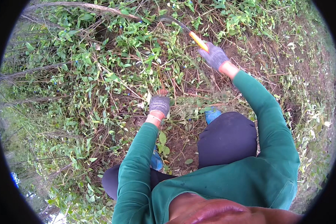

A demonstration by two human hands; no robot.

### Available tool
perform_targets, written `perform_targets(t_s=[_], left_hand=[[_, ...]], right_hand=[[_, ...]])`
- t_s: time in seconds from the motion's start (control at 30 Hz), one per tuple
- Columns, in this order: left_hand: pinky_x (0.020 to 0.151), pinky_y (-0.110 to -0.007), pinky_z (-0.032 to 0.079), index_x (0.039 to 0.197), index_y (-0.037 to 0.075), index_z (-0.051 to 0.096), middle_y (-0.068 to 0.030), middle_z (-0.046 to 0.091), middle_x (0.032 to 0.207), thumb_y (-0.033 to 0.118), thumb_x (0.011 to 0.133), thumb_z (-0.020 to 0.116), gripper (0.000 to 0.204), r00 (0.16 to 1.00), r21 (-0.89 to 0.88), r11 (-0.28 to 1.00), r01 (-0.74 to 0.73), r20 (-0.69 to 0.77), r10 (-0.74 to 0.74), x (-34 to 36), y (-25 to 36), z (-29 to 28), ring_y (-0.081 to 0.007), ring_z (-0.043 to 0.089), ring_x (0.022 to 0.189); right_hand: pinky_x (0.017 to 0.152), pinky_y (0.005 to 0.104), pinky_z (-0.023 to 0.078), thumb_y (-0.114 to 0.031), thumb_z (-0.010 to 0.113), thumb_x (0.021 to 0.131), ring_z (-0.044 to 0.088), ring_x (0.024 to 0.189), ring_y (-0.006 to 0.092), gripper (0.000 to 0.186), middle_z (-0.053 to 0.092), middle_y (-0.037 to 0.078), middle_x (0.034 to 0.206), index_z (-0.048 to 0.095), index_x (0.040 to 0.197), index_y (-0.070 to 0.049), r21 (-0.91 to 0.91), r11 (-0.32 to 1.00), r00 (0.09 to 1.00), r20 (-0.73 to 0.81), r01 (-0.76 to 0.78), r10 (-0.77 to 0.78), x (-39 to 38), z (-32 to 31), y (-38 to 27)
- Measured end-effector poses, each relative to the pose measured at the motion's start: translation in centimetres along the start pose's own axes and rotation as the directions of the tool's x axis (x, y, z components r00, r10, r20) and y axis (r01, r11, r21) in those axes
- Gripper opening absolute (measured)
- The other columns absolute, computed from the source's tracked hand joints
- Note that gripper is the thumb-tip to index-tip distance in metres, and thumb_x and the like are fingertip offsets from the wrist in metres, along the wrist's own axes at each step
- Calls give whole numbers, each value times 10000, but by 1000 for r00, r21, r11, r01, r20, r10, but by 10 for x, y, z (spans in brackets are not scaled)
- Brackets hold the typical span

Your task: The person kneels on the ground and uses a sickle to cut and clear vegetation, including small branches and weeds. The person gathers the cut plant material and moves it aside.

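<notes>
My right hand (214, 56), in a grey glove, is closed round the orange and yellow handle of a sickle (199, 40). The sickle's dark curved blade (174, 21) points to the far left, over the low plants. Nearer to me, my left hand (159, 105), in a grey glove with pale streaks, is low among the weeds (158, 76). Its fingers look curled round some stems; the fingertips are mostly hidden beneath the hand.
Dense green weeds with small blue flowers cover the left side. A long woody branch (89, 6) and several thinner ones reach in from there. Cut stalks and brown soil (246, 48) lie to the right. My blue shoes (212, 114) and bent knees are close below my hands.
</notes>
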State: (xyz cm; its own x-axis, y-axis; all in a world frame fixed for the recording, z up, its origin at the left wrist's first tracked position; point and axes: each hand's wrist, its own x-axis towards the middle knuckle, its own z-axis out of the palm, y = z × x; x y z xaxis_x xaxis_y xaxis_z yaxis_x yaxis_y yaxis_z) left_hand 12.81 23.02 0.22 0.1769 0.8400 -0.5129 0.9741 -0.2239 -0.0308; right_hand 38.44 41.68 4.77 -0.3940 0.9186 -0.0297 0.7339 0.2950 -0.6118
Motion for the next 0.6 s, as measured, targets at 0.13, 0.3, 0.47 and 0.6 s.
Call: perform_targets(t_s=[0.13,0.3,0.47,0.6], left_hand=[[744,-440,527,1013,65,643,-179,672,922,128,805,548,238,994,-185,976,111,12,-111,0,10,-25,-354,660,853],[874,-435,465,1091,111,621,-178,624,1079,246,839,561,292,878,-517,839,168,-309,-366,-12,-1,-28,-334,600,992],[971,-459,397,1244,33,503,-237,542,1189,300,768,675,571,595,-561,818,123,-618,-514,11,-10,-32,-405,487,1133],[1065,-423,316,1405,7,278,-245,357,1406,353,721,737,893,587,-730,632,260,-400,-703,24,-10,-29,-389,346,1300]], right_hand=[[542,419,475,-417,547,894,603,595,332,412,605,158,674,539,959,-10,186,952,967,-31,-244,254,52,62,10],[427,351,404,-443,588,855,515,443,181,388,551,49,580,569,824,-57,227,826,682,692,-516,236,-58,53,-12],[599,420,465,-458,574,853,609,624,303,430,620,148,695,600,1011,-59,118,948,701,700,-297,133,-149,44,14],[606,428,469,-471,594,841,616,659,335,456,623,176,730,597,1006,-45,85,979,806,583,-186,102,-144,36,8]])
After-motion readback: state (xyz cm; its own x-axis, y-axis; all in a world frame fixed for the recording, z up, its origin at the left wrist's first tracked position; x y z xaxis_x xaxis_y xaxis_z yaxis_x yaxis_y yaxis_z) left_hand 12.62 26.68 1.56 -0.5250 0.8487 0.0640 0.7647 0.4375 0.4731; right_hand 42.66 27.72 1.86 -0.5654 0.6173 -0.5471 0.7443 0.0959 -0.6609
